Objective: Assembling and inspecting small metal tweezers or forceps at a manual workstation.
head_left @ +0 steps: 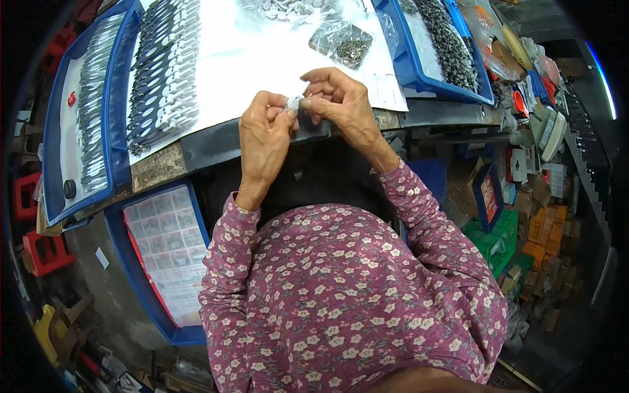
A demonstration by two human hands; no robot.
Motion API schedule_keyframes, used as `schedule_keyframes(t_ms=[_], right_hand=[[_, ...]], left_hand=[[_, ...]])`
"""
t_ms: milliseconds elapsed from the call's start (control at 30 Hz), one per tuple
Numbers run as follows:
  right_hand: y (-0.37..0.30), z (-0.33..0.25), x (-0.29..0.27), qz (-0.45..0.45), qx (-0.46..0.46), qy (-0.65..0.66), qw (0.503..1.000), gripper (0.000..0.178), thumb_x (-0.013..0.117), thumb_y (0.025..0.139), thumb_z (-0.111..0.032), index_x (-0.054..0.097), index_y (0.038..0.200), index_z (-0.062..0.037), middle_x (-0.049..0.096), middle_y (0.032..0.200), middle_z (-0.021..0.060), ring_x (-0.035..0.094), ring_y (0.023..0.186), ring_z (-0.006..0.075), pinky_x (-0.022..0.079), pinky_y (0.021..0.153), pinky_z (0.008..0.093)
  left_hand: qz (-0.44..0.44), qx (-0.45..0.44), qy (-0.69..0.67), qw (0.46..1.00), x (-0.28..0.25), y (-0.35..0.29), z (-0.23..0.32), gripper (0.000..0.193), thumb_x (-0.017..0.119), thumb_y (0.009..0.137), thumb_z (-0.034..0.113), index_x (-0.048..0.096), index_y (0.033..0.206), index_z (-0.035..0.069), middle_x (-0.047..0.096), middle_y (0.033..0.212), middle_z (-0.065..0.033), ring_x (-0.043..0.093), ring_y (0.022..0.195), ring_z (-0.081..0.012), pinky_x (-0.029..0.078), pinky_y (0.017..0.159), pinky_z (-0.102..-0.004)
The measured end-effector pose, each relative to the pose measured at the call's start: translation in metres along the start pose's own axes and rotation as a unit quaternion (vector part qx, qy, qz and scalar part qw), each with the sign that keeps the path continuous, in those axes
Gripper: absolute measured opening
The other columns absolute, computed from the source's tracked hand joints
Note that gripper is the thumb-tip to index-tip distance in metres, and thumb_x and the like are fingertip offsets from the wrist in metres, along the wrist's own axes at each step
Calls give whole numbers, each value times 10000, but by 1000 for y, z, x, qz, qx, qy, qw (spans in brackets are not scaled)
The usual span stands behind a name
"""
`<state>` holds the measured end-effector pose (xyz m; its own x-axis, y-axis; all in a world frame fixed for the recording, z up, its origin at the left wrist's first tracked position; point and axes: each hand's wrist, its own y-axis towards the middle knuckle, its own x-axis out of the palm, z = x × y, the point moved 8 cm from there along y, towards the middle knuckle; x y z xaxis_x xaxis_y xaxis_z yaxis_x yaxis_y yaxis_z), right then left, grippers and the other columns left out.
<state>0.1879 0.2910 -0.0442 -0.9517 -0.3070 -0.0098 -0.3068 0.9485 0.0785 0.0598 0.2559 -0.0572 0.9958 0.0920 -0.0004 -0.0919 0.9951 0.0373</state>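
Observation:
Over the near edge of the workbench, both my hands meet at a small white plastic piece (294, 102). My left hand (264, 134) pinches it between thumb and fingers. My right hand (342, 105) comes in from the other side, its thumb and finger closed at the same piece, other fingers curled. Beyond my right hand a shallow tray (325, 40) holds a heap of tiny metal fittings (352, 51). Farther back lies a loose pile of small white and grey parts (295, 9). White paper (242, 59) covers the bench top there.
Left of my hands lie rows of dark-and-white slim parts (160, 85). A blue tray (113, 157) beside them holds more; another blue tray (419, 82) stands at right. A blue bin (124, 252) sits below the bench edge. Red stools (46, 252) and boxes (544, 226) crowd the sides.

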Motion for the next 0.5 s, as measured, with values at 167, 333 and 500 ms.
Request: schedule_keyframes(t_ms=[167, 333, 500], right_hand=[[-1, 14, 1, -70, 48, 80, 993, 253, 590, 813, -62, 550, 1035, 51, 571, 725, 39, 542, 614, 77, 449, 537, 181], [-1, 22, 1, -89, 84, 174, 977, 198, 562, 854, -117, 585, 980, 34, 573, 726, 27, 526, 590, 70, 440, 526, 172], [1, 21, -7, -70, 68, 163, 982, 176, 565, 854, -118, 602, 947, 27, 586, 739, 30, 518, 578, 65, 431, 520, 164]], left_hand=[[-65, -105, -121, 985, 6, 1, -5, 63, 525, 795, 17, 497, 843, -14, 554, 607, -39, 456, 489, -51, 333, 423, -161], [-121, -135, -125, 975, 13, 3, -4, 102, 536, 807, 79, 508, 853, -7, 550, 608, -47, 398, 444, -29, 266, 371, -154], [-128, -153, -160, 967, 20, 6, -4, 143, 563, 824, 130, 510, 839, -2, 545, 604, -45, 382, 428, -26, 246, 363, -149]])
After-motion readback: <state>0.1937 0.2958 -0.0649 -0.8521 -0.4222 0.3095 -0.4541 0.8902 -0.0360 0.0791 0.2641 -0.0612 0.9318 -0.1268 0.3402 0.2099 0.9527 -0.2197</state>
